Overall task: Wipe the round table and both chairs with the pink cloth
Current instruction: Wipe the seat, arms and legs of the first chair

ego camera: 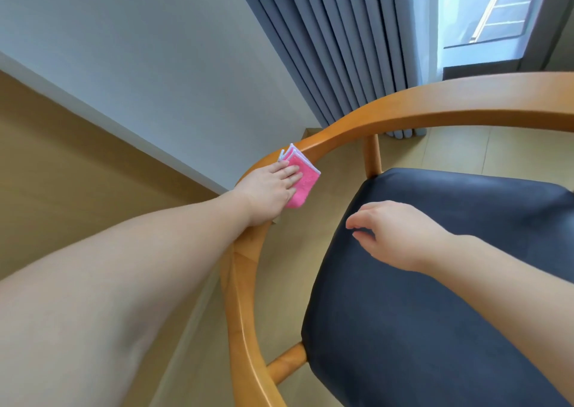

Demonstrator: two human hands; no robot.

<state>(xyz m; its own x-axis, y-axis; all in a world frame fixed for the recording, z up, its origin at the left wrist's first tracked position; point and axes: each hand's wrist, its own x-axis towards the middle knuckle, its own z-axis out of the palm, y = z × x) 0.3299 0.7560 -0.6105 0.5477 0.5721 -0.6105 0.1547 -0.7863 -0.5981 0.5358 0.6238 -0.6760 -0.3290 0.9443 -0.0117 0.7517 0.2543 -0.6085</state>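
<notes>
Open gap between curved wooden armrest rail (239, 298) and dark seat cushion (435, 298) admits hands, bounded by two spindles (372, 155) (one rear, one front); wall (155, 65) and curtain (326, 49) close behind.

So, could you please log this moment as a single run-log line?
step: wiping chair | left hand: presses folded pink cloth on curved wooden chair rail | right hand: open above dark padded seat

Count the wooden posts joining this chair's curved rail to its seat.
2. One upright post stands at the seat's far corner, near the curtain. Another post meets the near corner of the dark seat. The chair's right side is out of frame, so more may exist.
</notes>
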